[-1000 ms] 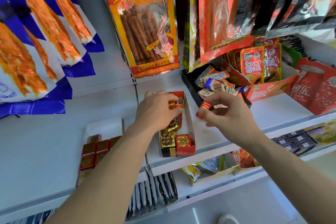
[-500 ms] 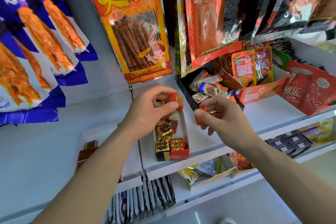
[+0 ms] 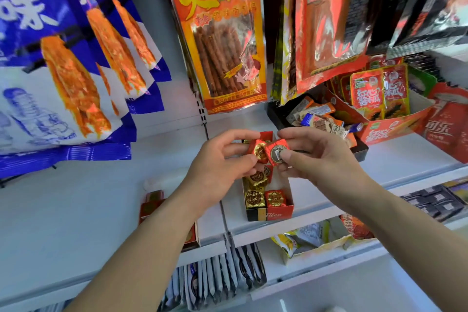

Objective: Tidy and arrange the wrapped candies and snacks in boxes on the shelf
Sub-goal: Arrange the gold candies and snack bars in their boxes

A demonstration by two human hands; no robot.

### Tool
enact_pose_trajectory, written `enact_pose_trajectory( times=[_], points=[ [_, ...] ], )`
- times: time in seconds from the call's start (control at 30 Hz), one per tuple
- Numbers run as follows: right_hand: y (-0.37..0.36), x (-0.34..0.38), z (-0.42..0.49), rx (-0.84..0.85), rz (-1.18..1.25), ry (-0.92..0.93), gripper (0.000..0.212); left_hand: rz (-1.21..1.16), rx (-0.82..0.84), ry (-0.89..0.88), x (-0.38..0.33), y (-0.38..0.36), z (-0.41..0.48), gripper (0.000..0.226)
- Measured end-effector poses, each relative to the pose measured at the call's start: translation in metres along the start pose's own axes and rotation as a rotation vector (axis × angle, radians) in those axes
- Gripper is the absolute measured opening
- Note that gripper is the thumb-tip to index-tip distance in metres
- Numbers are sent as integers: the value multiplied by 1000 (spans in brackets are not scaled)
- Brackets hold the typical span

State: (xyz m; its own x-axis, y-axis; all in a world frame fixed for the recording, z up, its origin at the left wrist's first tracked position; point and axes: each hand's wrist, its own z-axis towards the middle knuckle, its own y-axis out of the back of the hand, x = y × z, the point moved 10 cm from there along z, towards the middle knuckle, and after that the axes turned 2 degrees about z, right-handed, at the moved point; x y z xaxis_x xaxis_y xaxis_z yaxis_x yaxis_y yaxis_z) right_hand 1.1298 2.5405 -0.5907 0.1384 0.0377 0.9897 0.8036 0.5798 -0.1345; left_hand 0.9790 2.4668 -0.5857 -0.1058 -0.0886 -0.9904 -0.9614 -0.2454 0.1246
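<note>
Both hands are closed, each on one piece: the left hand point(image 3: 216, 171) pinches a red foil candy point(image 3: 260, 151) between thumb and fingertips, and the right hand point(image 3: 324, 159) pinches a second red candy point(image 3: 277, 152) the same way. One second ago the left hand was down inside the box point(image 3: 269, 213) and the right hand held its piece off to the right. Half a second ago the left hand had lifted its piece clear. Now the two pieces meet, touching side by side, above the rear half of the box. I read this as an orientation check before re-seating; neither piece is placed yet. The left piece shows a gold emblem toward me; the right piece shows a dark round seal, so it appears to be turned the other way up. Both wrappers are glossy and creased. The box stands at the front edge of the white shelf point(image 3: 329, 201). In its front row a gold candy point(image 3: 253, 198) and a red candy point(image 3: 275, 198) sit upright; the pieces behind them lie tilted. A black tray point(image 3: 276, 115) of mixed sweets stands behind, to the right.
</note>
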Motion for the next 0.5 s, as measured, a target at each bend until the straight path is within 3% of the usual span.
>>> enact_pose_trajectory(
  times=[0.2,0.37,0.5],
  points=[
    [1,20,0,-59,-108,95,29,-14,11,25,2,1,-3,31],
    [-6,21,-2,-11,-179,118,29,-22,4,17,-1,1,-5,32],
    [-3,17,-1,-13,-197,104,14,-3,-20,7,-2,5,-4,33]
  ],
)
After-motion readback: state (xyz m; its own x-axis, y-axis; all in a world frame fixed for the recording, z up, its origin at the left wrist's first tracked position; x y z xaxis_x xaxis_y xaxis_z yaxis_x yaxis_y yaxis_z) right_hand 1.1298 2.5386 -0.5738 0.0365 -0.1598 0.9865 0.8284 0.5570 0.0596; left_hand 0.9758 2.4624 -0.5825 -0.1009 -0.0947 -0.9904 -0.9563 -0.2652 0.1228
